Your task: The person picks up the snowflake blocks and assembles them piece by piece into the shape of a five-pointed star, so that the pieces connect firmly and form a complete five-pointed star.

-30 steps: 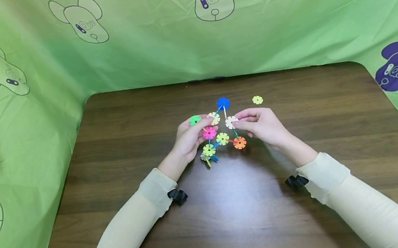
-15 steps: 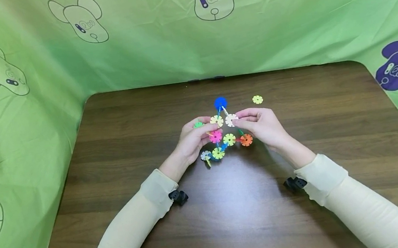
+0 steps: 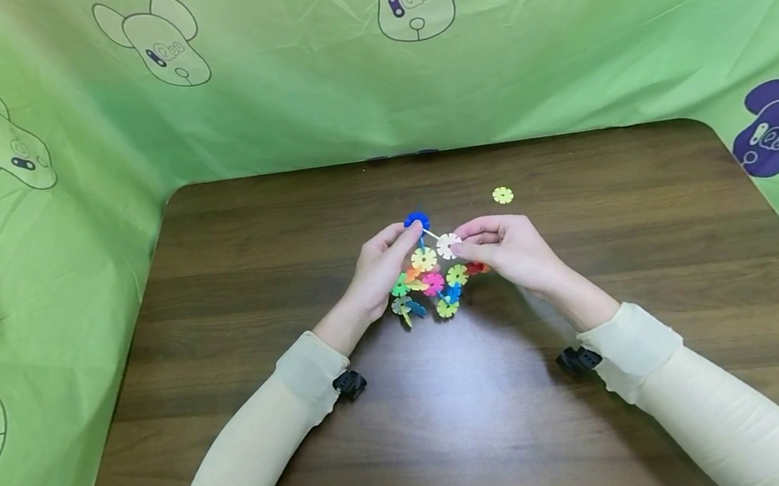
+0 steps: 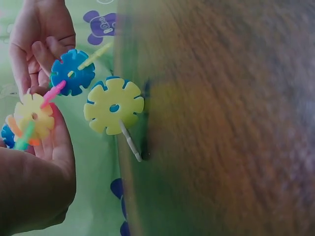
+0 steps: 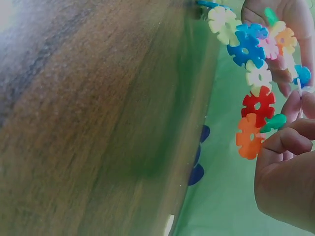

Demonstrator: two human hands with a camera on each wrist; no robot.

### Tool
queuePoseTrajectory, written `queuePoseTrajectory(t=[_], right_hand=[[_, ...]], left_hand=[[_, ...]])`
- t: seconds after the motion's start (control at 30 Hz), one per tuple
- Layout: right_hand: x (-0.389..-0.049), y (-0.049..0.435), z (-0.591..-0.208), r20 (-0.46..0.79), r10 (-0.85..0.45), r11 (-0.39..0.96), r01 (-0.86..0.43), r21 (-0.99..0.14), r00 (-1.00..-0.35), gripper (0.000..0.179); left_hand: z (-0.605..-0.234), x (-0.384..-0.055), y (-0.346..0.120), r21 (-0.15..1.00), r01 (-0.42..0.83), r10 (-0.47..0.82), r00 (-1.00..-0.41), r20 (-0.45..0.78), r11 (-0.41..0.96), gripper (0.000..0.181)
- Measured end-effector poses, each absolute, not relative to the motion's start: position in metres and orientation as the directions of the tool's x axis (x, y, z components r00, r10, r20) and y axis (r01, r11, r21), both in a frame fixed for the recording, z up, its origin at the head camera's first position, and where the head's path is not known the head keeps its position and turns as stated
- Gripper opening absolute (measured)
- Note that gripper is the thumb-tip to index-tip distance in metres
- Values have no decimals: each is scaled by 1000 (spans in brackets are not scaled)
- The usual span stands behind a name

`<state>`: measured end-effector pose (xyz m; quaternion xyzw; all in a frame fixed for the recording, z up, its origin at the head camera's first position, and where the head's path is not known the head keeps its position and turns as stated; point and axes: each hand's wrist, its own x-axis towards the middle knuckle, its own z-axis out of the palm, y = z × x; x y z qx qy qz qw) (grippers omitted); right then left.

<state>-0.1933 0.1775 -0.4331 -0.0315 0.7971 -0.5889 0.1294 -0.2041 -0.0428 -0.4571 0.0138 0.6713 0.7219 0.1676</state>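
A chain of slotted plastic snowflake discs, joined edge to edge, hangs between the two hands in the head view. My left hand (image 3: 381, 275) pinches the blue disc (image 3: 417, 222) at the chain's top between thumb and fingers. My right hand (image 3: 510, 248) pinches the white disc (image 3: 447, 247), just right of it; a pale disc seen edge-on links the two. Below hang a cream disc (image 3: 424, 259), a pink disc (image 3: 433, 284) and a lime disc (image 3: 447, 308). The right wrist view shows a red disc (image 5: 258, 106) and an orange disc (image 5: 250, 137) near the right hand.
One loose yellow disc (image 3: 503, 195) lies on the wooden table (image 3: 415, 437), beyond the right hand. Green cloth (image 3: 298, 107) with printed bear outlines rises behind the table and along its sides. A small black camera (image 3: 350, 384) sits at the left wrist.
My left hand has shifted from the cream disc up to the blue one. The blue disc has come nearer and leftward, and the lower chain has bunched together. My right hand still holds the white disc.
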Motion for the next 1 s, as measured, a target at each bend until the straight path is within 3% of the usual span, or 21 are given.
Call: queuePoseTrajectory(t=[0.17,0.4,0.57,1.0], right_hand=[[-193,177,-430,-162,-210,330,86,-940,-964,31],[-193,176,-426,-166,-199,348,88,-933,-966,28],[-193,176,-424,-160,-207,396,67,-916,-965,23],[-194,176,-414,-117,-258,487,-24,-873,-959,33]], left_hand=[[-456,-203,-42,971,-235,262,-941,-213,-53,40],[-455,-202,-39,954,-284,285,-926,-247,-96,27],[-456,-202,-38,942,-316,311,-912,-269,-111,32],[-457,-200,-40,865,-403,330,-894,-303,-298,22]])
